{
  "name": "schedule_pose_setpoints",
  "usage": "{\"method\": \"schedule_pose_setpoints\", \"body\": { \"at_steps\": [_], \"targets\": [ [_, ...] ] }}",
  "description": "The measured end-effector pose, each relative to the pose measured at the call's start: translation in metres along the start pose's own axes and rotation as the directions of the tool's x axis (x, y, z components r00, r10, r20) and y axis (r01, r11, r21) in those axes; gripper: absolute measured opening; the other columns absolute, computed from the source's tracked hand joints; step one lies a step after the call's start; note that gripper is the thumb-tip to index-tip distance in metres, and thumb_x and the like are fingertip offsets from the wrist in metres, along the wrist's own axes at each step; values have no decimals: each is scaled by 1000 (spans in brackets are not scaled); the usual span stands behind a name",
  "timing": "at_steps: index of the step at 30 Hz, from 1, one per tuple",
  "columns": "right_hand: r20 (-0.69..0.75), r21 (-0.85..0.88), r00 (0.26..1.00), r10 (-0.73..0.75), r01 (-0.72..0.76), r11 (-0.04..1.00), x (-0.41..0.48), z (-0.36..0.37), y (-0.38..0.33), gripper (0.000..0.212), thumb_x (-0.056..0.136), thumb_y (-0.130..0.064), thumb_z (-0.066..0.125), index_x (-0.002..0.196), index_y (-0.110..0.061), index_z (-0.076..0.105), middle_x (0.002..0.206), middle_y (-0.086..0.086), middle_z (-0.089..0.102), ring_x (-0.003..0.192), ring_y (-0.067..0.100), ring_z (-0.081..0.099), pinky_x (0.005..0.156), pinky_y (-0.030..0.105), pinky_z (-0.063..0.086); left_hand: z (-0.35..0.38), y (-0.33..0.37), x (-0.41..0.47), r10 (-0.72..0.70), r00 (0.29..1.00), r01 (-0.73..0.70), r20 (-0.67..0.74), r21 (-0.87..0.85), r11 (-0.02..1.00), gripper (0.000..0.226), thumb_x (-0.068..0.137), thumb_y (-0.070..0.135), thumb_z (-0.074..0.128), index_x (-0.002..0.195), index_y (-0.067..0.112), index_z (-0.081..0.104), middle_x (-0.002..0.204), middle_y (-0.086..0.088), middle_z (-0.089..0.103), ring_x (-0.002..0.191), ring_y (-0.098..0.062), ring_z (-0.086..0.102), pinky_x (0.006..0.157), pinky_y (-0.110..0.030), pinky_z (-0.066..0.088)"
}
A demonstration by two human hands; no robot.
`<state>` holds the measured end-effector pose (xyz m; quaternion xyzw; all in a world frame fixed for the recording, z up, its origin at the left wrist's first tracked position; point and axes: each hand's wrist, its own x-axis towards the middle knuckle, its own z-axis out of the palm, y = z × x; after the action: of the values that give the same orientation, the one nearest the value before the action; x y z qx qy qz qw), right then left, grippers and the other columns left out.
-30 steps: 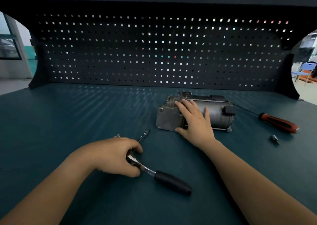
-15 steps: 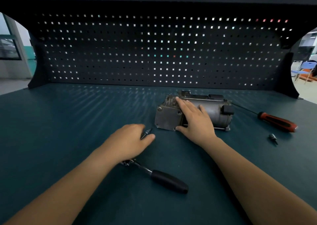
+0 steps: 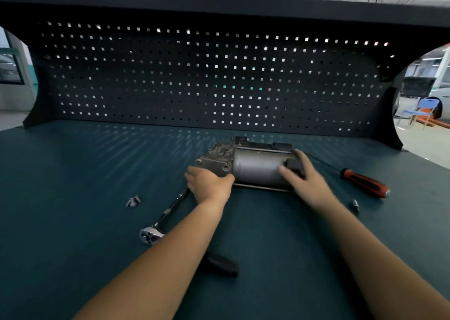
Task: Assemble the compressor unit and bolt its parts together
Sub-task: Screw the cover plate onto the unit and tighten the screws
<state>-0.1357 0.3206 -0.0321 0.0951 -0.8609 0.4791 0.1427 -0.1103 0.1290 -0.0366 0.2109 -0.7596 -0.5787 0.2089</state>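
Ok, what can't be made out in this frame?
Head view:
ratchet: middle of handle, under the left forearm.
right hand: motion-blurred; grip on compressor unclear.
left hand: covers the rod's far end; hold unclear.
small metal pieces: too small to identify.

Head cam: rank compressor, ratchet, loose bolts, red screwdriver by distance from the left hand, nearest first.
1. compressor: touching the left hand, just behind it.
2. ratchet: beside the wrist, on its left.
3. loose bolts: further left.
4. red screwdriver: far right.
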Motion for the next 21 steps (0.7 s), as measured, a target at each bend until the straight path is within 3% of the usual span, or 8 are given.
{"method": "schedule_pose_setpoints", "body": {
  "at_steps": [3,9,13,17,21],
  "targets": [
    [17,139,1000,7,-10,990,-3,16,8,77,82,-39,65,143,-34,18,141,-4,41,128,18,39,92,20,28,7,-2,-4,-12,999,13,-36,25,1000,113,74,22,77,146,0,-7,156,-17,-3,143,-32,1,116,-38,11],
    [-37,88,999,15,-12,996,1,21,11,63,91,-38,53,143,-32,19,130,7,53,116,27,50,84,29,37,15,-3,-6,13,996,-8,-93,51,999,107,79,21,73,145,-1,-8,155,-17,1,143,-30,3,114,-35,12],
    [-48,44,998,33,-31,999,2,22,11,61,93,-41,47,144,-32,16,121,13,57,109,33,52,83,35,39,14,-3,-5,43,992,-33,-115,87,996,105,78,22,73,145,-3,-4,154,-19,8,142,-31,9,113,-35,18],
    [-63,11,997,42,-41,999,0,24,10,60,94,-41,46,145,-30,16,99,7,51,107,35,53,75,30,34,11,-5,-4,69,988,-55,-139,98,994,98,74,22,75,144,-3,11,148,-19,25,137,-31,23,110,-38,30],
    [-80,13,995,54,-53,998,-2,25,8,60,94,-41,45,145,-29,16,110,15,57,108,33,52,76,30,35,9,-6,-2,70,990,-56,-125,108,993,94,72,23,76,141,-2,18,143,-18,32,131,-33,34,104,-43,38]
  ]
}}
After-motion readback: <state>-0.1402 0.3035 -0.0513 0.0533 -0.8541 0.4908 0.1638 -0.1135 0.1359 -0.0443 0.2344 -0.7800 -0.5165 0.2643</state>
